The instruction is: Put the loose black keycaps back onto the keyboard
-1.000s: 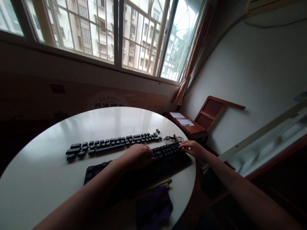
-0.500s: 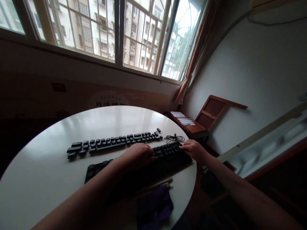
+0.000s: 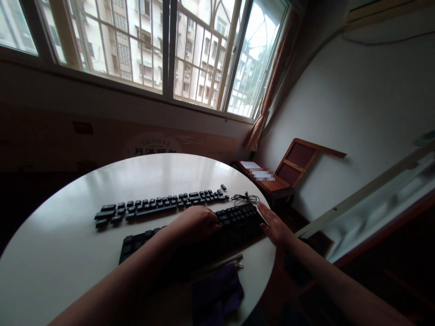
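A black keyboard (image 3: pixel 239 222) lies slantwise on the white round table, its left and middle parts partly covered by my left arm and hand. My left hand (image 3: pixel 196 222) rests over the middle of its keys with fingers curled in; what they pinch, if anything, is hidden. At the keyboard's right end is my right hand (image 3: pixel 277 227), thumb and fingers apart and nothing visible in it. Behind the keyboard, loose black keycaps (image 3: pixel 152 207) stand in rows, with a single keycap (image 3: pixel 223 187) apart at the far right. A bundled black cable (image 3: pixel 245 198) lies beyond the keyboard's right end.
Near the front of the table (image 3: pixel 50 253) lie a thin metal tool (image 3: pixel 233 261) and a folded purple cloth (image 3: pixel 217 290). A wooden chair (image 3: pixel 288 174) with papers (image 3: pixel 261 174) on its seat stands past the table's right edge, below the window (image 3: pixel 200 63).
My right hand has opened, its fingers spreading from a pinch at the keyboard's right end. My left hand stays almost in place. The view has shifted slightly.
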### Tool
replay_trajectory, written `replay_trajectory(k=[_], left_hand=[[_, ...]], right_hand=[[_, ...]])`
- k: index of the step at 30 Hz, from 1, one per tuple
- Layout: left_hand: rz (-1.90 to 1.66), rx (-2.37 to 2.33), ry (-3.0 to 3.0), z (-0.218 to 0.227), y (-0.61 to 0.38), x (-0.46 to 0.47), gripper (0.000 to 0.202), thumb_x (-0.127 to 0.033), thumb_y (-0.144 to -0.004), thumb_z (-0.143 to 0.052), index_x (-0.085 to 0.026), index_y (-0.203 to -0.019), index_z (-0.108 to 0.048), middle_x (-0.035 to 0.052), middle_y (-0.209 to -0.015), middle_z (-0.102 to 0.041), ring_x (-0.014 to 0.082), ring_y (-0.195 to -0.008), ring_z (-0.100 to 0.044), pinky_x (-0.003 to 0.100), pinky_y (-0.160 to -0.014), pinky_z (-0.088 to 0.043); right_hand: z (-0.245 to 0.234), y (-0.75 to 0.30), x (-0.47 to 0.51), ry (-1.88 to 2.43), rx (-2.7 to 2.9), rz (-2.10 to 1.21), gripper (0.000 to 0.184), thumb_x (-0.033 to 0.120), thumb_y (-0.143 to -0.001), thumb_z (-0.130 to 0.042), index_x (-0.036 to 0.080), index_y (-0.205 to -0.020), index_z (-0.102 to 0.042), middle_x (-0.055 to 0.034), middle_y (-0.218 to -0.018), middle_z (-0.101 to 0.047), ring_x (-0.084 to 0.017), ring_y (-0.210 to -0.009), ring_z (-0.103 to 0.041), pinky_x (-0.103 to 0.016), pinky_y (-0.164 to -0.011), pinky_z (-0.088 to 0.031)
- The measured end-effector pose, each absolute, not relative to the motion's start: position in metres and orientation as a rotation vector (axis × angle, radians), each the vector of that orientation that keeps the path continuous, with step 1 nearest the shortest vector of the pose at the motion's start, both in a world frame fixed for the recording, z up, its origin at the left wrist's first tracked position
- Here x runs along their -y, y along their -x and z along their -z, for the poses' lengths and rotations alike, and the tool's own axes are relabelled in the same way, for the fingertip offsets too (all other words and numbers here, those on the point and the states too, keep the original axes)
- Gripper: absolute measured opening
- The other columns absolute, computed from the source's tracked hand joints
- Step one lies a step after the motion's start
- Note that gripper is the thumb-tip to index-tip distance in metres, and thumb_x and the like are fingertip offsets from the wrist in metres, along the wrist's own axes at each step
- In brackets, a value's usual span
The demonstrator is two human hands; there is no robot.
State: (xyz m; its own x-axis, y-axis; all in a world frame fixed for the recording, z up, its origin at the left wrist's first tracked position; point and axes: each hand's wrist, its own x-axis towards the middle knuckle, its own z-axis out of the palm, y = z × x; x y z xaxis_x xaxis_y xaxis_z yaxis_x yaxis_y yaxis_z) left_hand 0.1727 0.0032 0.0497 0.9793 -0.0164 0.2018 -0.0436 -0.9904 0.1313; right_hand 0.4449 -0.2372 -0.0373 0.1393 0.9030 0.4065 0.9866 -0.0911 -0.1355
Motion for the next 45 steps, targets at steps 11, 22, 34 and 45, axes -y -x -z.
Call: replay_trajectory(k=[11, 22, 34, 45], left_hand=[[-0.314, 0.019, -2.99, -0.047, -0.173, -0.004, 0.024, -0.033, -0.088, -0.06, -0.019, -0.07, -0.067, 0.0038, -0.077, -0.072, 0.0183, -0.072, -0.066, 0.026, -0.062, -0.043], [-0.312, 0.025, -2.954, -0.045, -0.173, -0.003, 0.022, -0.032, -0.085, -0.063, -0.019, -0.068, -0.066, 0.0035, -0.075, -0.07, 0.0185, -0.069, -0.065, 0.027, -0.061, -0.044], [-0.334, 0.023, -2.971, -0.043, -0.17, -0.004, 0.023, -0.034, -0.086, -0.061, -0.019, -0.071, -0.069, 0.0051, -0.077, -0.072, 0.0201, -0.071, -0.066, 0.028, -0.061, -0.046], [-0.313, 0.044, -2.949, -0.047, -0.169, -0.002, 0.023, -0.033, -0.087, -0.061, -0.018, -0.071, -0.07, 0.0058, -0.077, -0.072, 0.0199, -0.07, -0.066, 0.028, -0.062, -0.047]], right_hand=[[0.045, -0.432, 0.203, 2.134, 1.874, 0.094, 0.065, 0.053, -0.102, -0.034, 0.019, -0.157, -0.026, -0.014, -0.16, -0.027, -0.032, -0.149, -0.022, -0.057, -0.119, -0.022], [-0.022, -0.444, 0.153, 2.079, 1.8, 0.182, 0.042, 0.036, -0.098, -0.05, 0.021, -0.135, -0.062, -0.0117, -0.143, -0.055, -0.029, -0.132, -0.051, -0.048, -0.114, -0.038], [-0.028, -0.486, 0.012, 2.389, 1.725, -0.227, 0.056, 0.025, -0.08, -0.073, 0.019, -0.134, -0.061, -0.0086, -0.111, -0.074, -0.023, -0.096, -0.07, -0.03, -0.087, -0.053], [-0.027, -0.491, 0.002, 2.468, 1.783, -0.304, 0.059, 0.024, -0.075, -0.077, 0.021, -0.133, -0.063, -0.0057, -0.105, -0.076, -0.022, -0.092, -0.07, -0.027, -0.082, -0.051]])
